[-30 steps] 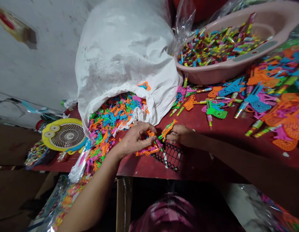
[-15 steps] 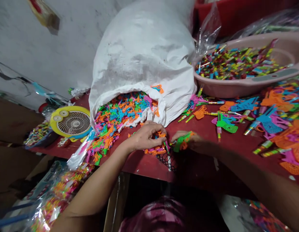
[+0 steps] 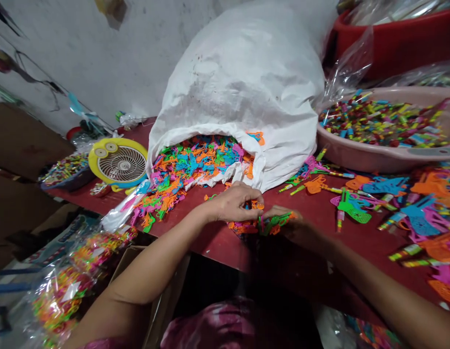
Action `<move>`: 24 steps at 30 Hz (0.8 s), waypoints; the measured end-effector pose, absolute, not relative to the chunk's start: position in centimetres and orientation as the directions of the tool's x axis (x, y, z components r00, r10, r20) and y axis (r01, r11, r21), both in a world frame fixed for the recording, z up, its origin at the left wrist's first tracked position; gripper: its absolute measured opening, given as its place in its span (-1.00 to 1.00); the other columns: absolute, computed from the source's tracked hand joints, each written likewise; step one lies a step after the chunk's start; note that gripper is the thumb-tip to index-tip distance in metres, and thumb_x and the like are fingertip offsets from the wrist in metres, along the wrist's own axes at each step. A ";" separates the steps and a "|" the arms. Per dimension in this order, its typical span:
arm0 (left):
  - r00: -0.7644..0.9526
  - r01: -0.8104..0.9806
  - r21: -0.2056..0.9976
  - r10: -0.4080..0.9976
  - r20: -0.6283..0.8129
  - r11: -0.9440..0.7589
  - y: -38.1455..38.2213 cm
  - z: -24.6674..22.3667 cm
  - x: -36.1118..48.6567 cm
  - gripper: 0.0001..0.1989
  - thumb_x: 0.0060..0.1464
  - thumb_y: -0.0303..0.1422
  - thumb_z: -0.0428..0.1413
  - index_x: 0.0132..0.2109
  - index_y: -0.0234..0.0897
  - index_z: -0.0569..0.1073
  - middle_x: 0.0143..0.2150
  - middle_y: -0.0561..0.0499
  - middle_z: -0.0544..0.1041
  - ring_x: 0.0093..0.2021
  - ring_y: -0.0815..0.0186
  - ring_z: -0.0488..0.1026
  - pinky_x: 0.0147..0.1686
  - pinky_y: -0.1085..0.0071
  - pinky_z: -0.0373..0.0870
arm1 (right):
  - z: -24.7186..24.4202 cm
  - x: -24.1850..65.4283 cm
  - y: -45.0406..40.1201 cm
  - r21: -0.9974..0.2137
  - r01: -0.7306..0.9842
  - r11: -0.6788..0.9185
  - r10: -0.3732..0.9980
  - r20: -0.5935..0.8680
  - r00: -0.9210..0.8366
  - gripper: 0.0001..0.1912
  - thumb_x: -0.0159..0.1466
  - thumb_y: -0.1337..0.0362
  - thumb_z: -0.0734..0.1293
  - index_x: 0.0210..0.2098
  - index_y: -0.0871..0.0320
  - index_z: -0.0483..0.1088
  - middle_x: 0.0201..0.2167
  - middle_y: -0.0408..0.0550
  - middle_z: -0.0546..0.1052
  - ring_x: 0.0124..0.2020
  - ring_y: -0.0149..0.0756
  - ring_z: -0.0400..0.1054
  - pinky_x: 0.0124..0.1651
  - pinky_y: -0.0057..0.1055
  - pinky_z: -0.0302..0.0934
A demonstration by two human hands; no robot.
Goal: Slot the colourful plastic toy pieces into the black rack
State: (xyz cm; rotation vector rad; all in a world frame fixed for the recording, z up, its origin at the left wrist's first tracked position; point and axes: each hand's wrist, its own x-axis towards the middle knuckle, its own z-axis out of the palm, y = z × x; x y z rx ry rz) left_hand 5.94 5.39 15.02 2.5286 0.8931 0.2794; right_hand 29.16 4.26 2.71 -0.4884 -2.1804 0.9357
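My left hand (image 3: pixel 235 203) curls over a small clump of orange and pink plastic pieces (image 3: pixel 243 225) at the table's front edge. My right hand (image 3: pixel 283 222) grips a tangle of green and orange plastic pieces (image 3: pixel 276 223), and its fingers nearly touch my left hand. Just behind my hands, bright plastic toy parts (image 3: pixel 196 165) spill from the mouth of a white woven sack (image 3: pixel 243 82). The black mesh piece is hidden.
The red table (image 3: pixel 210 247) holds loose toy fly swatters (image 3: pixel 352 211) at right, and a pink basin (image 3: pixel 370 160) of colourful tubes stands behind them. A yellow fan (image 3: pixel 118 162) stands at left. Bagged toys (image 3: pixel 61 295) and a cardboard box (image 3: pixel 155 286) lie below the edge.
The view has swung left, shifting everything rightward in the frame. My hands have drawn closer together, and the black mesh piece has gone from sight.
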 end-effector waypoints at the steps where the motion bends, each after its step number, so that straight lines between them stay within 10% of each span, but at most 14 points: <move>1: 0.774 0.539 0.474 0.631 0.047 -0.696 5.4 15.0 5.9 -0.80 0.17 -0.23 0.07 -0.21 -0.28 0.46 -0.35 0.07 0.48 -0.26 0.34 0.38 -0.02 0.33 0.16 | 2.7 28.9 4.2 -0.727 0.060 0.684 0.565 0.476 -0.674 -0.81 0.39 0.30 0.21 -0.15 0.12 0.47 -0.24 0.06 0.50 -0.21 -0.25 0.39 -0.16 -0.33 0.27; 24: 0.815 0.430 0.540 0.569 0.113 -0.723 5.3 14.9 6.0 -0.70 0.23 -0.16 0.11 -0.01 -0.24 0.49 -0.03 -0.02 0.58 -0.01 0.25 0.46 0.08 0.31 0.16 | 4.4 26.8 4.1 -0.675 0.452 0.584 0.684 0.109 -0.721 -0.65 0.17 0.36 0.25 -0.12 0.06 0.57 -0.27 0.03 0.61 -0.25 -0.02 0.49 -0.23 -0.25 0.30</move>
